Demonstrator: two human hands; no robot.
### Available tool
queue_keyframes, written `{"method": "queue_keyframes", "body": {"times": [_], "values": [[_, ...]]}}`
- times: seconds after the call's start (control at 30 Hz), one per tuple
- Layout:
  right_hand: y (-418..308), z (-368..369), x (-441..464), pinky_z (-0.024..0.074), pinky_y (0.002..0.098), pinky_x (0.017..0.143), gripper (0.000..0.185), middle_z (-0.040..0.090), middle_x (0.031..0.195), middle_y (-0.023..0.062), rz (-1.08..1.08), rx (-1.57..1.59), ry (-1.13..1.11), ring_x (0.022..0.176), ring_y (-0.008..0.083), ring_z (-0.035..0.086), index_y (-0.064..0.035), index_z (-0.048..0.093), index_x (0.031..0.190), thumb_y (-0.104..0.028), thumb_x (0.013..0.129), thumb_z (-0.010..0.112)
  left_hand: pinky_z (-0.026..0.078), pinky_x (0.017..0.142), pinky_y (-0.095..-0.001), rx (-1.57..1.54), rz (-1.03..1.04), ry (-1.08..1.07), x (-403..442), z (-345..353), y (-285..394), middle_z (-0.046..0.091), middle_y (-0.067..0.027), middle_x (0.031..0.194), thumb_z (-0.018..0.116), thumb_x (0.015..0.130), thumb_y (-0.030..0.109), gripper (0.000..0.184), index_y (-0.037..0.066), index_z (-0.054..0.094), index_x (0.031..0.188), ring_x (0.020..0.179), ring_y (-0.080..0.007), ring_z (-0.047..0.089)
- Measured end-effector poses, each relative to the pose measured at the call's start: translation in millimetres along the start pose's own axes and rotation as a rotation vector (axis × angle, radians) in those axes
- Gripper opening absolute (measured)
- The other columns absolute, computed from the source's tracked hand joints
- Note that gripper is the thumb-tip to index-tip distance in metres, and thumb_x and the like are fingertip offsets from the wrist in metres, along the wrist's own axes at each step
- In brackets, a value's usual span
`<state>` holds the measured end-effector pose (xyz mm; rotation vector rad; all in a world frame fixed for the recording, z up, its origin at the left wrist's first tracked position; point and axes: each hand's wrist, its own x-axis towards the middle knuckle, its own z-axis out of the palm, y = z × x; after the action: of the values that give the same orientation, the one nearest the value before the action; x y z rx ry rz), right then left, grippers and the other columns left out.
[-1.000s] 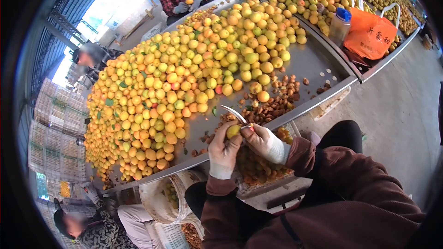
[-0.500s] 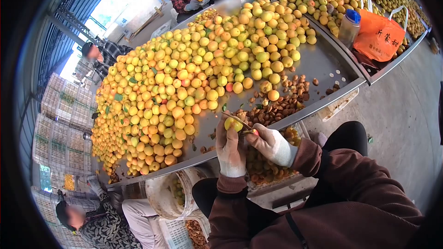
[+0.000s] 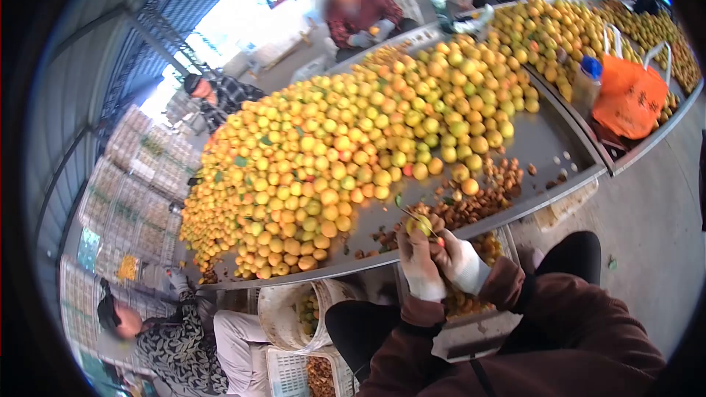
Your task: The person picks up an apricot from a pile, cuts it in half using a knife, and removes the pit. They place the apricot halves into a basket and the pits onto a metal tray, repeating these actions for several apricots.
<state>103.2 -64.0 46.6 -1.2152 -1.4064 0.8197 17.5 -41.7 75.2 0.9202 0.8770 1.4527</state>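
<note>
My left hand point(image 3: 421, 266), in a whitish glove with stained fingers, is closed round a yellow-green fruit point(image 3: 419, 226). My right hand point(image 3: 462, 260), gloved as well, grips a knife point(image 3: 409, 213) by its reddish handle, with the thin blade against the fruit. Both hands are close together over the table's near edge. Beyond them a brown heap of pits or fruit pieces point(image 3: 482, 202) lies on the metal table point(image 3: 555, 136). A large pile of yellow-orange fruit point(image 3: 331, 154) spreads across the table.
Below my hands is a crate of cut fruit point(image 3: 465, 304). A white bucket point(image 3: 276, 316) and a white basket point(image 3: 287, 371) stand left of my legs. An orange bag point(image 3: 631, 99) and a blue-lidded bottle point(image 3: 587, 84) are at the right. Co-workers sit around the table.
The view has shifted, so the table and pile appear farther right and lower. The knife blade, apart from the fruit's front at first, now lies across it. Both hands keep their hold.
</note>
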Motion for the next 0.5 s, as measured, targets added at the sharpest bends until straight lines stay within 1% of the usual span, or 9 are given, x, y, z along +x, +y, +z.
{"method": "queue_keyframes", "body": {"times": [0.03, 0.1, 0.17, 0.2, 0.23, 0.3, 0.37, 0.47, 0.5], "values": [[-4, -2, 0, 0.0475, 0.0474, 0.060, 0.020, 0.060, 0.080, 0.0244, -0.007, -0.014, 0.009, 0.080, 0.0474, 0.060, -0.0041, 0.049, 0.103, -0.023, 0.095, 0.052, 0.050, 0.067, -0.0258, -0.015, 0.090, 0.004, 2, 1, -5, 0.063, -0.0095, 0.103, 0.048, 0.102, 0.030, 0.037, 0.000, 0.051, 0.123, 0.077, -0.0125, 0.060], [-8, -5, 1, 0.0468, 0.0473, 0.059, 0.018, 0.060, 0.078, 0.0242, 0.000, -0.062, -0.019, 0.079, 0.0474, 0.060, -0.0042, 0.048, 0.100, -0.021, 0.095, 0.052, 0.050, 0.065, -0.0261, 0.035, 0.168, 0.005, 5, -8, -5, 0.064, -0.0086, 0.099, 0.050, 0.101, 0.030, 0.036, 0.000, 0.052, 0.121, 0.074, -0.0108, 0.058], [-11, -9, 2, 0.0460, 0.0472, 0.058, 0.017, 0.059, 0.077, 0.0240, 0.020, -0.112, -0.043, 0.078, 0.0473, 0.059, -0.0044, 0.046, 0.097, -0.020, 0.095, 0.053, 0.050, 0.068, -0.0278, 0.430, 0.247, -0.098, 9, -22, 6, 0.065, -0.0086, 0.097, 0.051, 0.100, 0.031, 0.037, -0.001, 0.052, 0.120, 0.074, -0.0122, 0.059], [-13, -8, 1, 0.0461, 0.0476, 0.058, 0.018, 0.060, 0.076, 0.0237, -0.025, -0.121, -0.030, 0.078, 0.0470, 0.059, -0.0051, 0.046, 0.097, -0.021, 0.095, 0.053, 0.049, 0.074, -0.0298, 0.295, 0.186, -0.084, 5, -16, 13, 0.066, -0.0084, 0.095, 0.051, 0.100, 0.031, 0.035, -0.001, 0.054, 0.115, 0.079, -0.0130, 0.059], [-15, -8, 0, 0.0463, 0.0479, 0.058, 0.018, 0.060, 0.076, 0.0234, -0.067, -0.128, -0.014, 0.077, 0.0468, 0.060, -0.0059, 0.045, 0.097, -0.022, 0.095, 0.053, 0.049, 0.074, -0.0298, 0.293, 0.191, -0.084, -1, -11, 18, 0.066, -0.0084, 0.095, 0.051, 0.100, 0.031, 0.035, -0.001, 0.054, 0.115, 0.079, -0.0130, 0.059], [-21, -10, 1, 0.0470, 0.0486, 0.058, 0.018, 0.060, 0.075, 0.0230, -0.102, -0.193, -0.010, 0.079, 0.0461, 0.060, -0.0062, 0.045, 0.099, -0.022, 0.095, 0.053, 0.048, 0.074, -0.0281, -0.006, -0.036, -0.020, -7, -2, 25, 0.066, -0.0075, 0.095, 0.050, 0.101, 0.029, 0.033, -0.001, 0.057, 0.111, 0.081, -0.0109, 0.058], [-20, -9, 1, 0.0478, 0.0487, 0.059, 0.019, 0.060, 0.075, 0.0229, -0.095, -0.207, -0.025, 0.079, 0.0453, 0.060, -0.0056, 0.045, 0.098, -0.022, 0.095, 0.054, 0.048, 0.078, -0.0278, 0.025, -0.017, -0.050, -4, -9, 22, 0.066, -0.0073, 0.096, 0.049, 0.101, 0.030, 0.034, -0.001, 0.059, 0.109, 0.086, -0.0116, 0.059], [-8, -5, 5, 0.0487, 0.0477, 0.061, 0.023, 0.061, 0.079, 0.0243, -0.066, -0.100, -0.070, 0.082, 0.0451, 0.061, -0.0037, 0.047, 0.103, -0.024, 0.095, 0.054, 0.048, 0.084, -0.0282, 0.381, 0.144, -0.229, 9, -36, 23, 0.064, -0.0075, 0.100, 0.056, 0.097, 0.019, 0.029, -0.002, 0.058, 0.116, 0.093, -0.0146, 0.059], [-9, -4, 6, 0.0491, 0.0475, 0.062, 0.025, 0.062, 0.080, 0.0248, -0.045, -0.024, -0.100, 0.083, 0.0452, 0.061, -0.0032, 0.047, 0.106, -0.024, 0.095, 0.055, 0.048, 0.084, -0.0282, 0.379, 0.144, -0.227, 10, -36, 26, 0.064, -0.0075, 0.100, 0.056, 0.097, 0.019, 0.029, -0.002, 0.058, 0.116, 0.093, -0.0146, 0.059]]}}
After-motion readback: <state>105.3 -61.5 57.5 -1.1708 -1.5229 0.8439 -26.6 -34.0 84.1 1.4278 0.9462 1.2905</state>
